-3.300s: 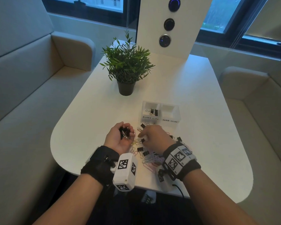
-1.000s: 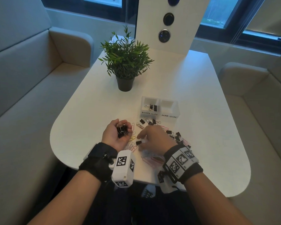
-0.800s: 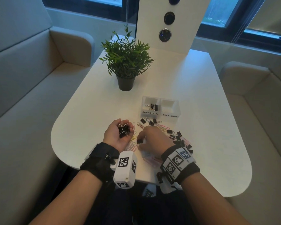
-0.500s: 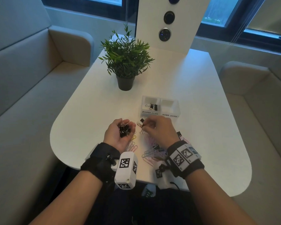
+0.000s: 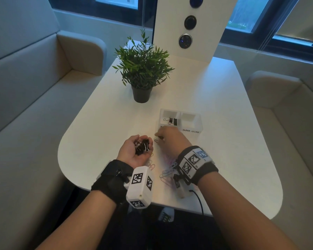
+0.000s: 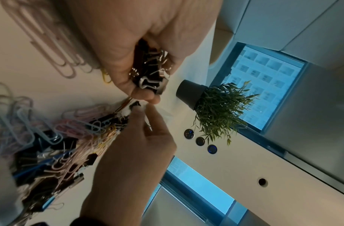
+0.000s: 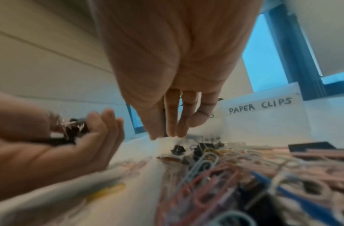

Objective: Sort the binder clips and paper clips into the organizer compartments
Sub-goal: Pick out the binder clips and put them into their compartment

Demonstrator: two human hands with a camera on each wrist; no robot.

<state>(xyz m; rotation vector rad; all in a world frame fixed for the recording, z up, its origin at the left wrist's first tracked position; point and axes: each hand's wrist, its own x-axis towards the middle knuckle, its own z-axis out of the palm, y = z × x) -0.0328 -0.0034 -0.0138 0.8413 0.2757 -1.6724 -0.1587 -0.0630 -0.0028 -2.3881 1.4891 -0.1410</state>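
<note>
My left hand (image 5: 131, 151) lies palm up on the table, fingers curled round a handful of black binder clips (image 5: 142, 146), also seen in the left wrist view (image 6: 149, 73). My right hand (image 5: 170, 139) is just right of it, in front of the white organizer (image 5: 200, 123). Its thumb and fingertips (image 7: 172, 131) point down and pinch a small black binder clip (image 6: 135, 104). The organizer's left compartment holds binder clips (image 5: 172, 121). The right compartment bears the label PAPER CLIPS (image 7: 261, 105). A mixed pile of coloured paper clips and black binder clips (image 7: 215, 166) lies under my right wrist.
A potted plant (image 5: 143, 69) stands behind the organizer to the left. At the table's far end rises a white panel with round buttons (image 5: 185, 40). Pale sofas (image 5: 25, 98) flank the white table (image 5: 101, 134). Loose paper clips (image 5: 167, 173) lie near the front edge.
My right hand has left the near part of the pile and moved forward to the organizer's front, beside my left fingertips. The left hand has stayed put with its handful.
</note>
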